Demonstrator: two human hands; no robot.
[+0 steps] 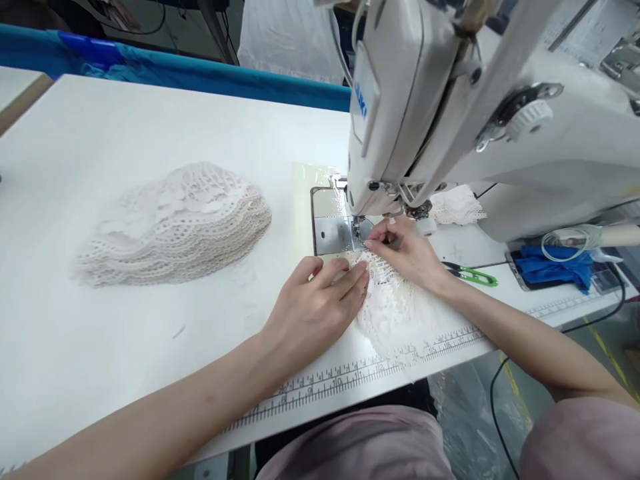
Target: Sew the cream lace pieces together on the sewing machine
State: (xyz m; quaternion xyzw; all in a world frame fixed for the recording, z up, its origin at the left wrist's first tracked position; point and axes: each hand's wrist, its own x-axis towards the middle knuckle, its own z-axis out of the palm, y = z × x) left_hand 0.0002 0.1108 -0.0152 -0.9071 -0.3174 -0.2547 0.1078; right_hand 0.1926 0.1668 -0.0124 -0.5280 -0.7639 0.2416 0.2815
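Observation:
A white lace piece (400, 313) lies at the front of the sewing machine (390, 113), its far edge close to the needle and presser foot (357, 227). My right hand (407, 253) pinches that edge between thumb and fingertips, just right of the needle. On the left, my left hand (320, 300) rests palm down with its fingers stretched out, the fingertips touching the lace's left edge. Its thumb is hidden. Beneath the needle the metal needle plate (333, 233) shows, set in the white table.
A stack of lace pieces (185, 227) lies to the left. Green thread snips (475, 275) are beside my right forearm. Behind it lie more lace (457, 205) and a blue cloth (555, 265) on a dark device. A printed ruler (340, 380) runs along the front edge.

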